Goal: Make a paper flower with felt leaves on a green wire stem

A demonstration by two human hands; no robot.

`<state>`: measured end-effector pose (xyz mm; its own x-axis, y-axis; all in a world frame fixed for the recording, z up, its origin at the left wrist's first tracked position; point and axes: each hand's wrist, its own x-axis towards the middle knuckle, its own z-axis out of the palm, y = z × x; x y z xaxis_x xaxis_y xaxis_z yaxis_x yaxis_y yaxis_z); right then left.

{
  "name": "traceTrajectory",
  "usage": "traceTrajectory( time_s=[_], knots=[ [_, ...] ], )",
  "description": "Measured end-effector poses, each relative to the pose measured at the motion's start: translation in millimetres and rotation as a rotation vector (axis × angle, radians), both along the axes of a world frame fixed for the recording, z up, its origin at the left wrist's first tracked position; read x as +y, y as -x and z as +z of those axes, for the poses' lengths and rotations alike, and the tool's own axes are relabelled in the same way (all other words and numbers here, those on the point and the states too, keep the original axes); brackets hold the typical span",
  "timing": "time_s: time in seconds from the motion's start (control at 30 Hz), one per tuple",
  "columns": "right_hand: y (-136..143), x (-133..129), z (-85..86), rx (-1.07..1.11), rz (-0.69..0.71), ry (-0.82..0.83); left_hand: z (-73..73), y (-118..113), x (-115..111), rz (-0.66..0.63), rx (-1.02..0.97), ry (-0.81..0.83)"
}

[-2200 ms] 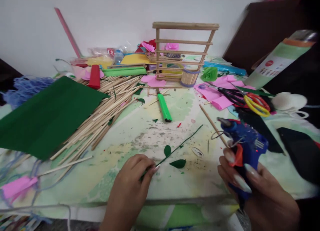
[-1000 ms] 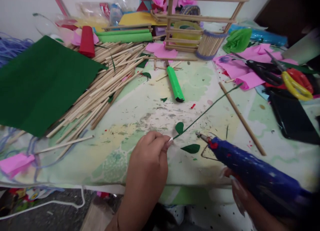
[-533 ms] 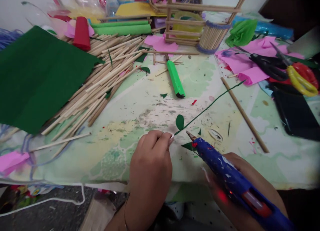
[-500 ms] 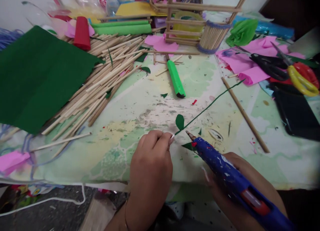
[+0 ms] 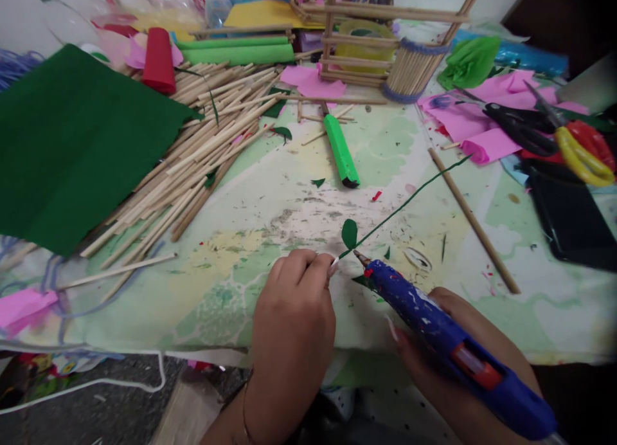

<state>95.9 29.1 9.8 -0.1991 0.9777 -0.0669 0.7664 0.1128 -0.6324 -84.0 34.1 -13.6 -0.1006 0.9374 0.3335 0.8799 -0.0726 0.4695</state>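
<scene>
My left hand (image 5: pixel 296 303) pinches one end of a thin green stem (image 5: pixel 401 207) between thumb and fingertips. The stem slants up to the right, and a small green leaf (image 5: pixel 349 233) stands on it just beyond my fingers. A blue glue gun (image 5: pixel 434 329), speckled with paint or glue, is gripped in my right hand (image 5: pixel 482 355). Its metal nozzle points at the stem beside the leaf's base; whether they touch I cannot tell. Another dark green leaf piece (image 5: pixel 362 280) lies partly behind the gun's front end.
A green-handled cutter (image 5: pixel 341 150) lies mid-table. Left are a bundle of thin sticks (image 5: pixel 207 155) and a dark green sheet (image 5: pixel 87 149). To the right are a brown stick (image 5: pixel 475 220), scissors (image 5: pixel 583 152) and a black phone (image 5: pixel 571 217). A stick frame (image 5: pixel 357 65) stands at the back.
The glue gun's nozzle has moved slightly left and down, closer to the stem by the leaf. My left hand keeps its pinch on the stem.
</scene>
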Motion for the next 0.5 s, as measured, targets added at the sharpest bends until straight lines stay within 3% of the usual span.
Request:
traceTrajectory(
  time_s=[0.5],
  knots=[
    [-0.1,0.0,-1.5,0.007,-0.018,0.026,0.6,-0.4,-0.5,0.011,0.025,0.006]
  ],
)
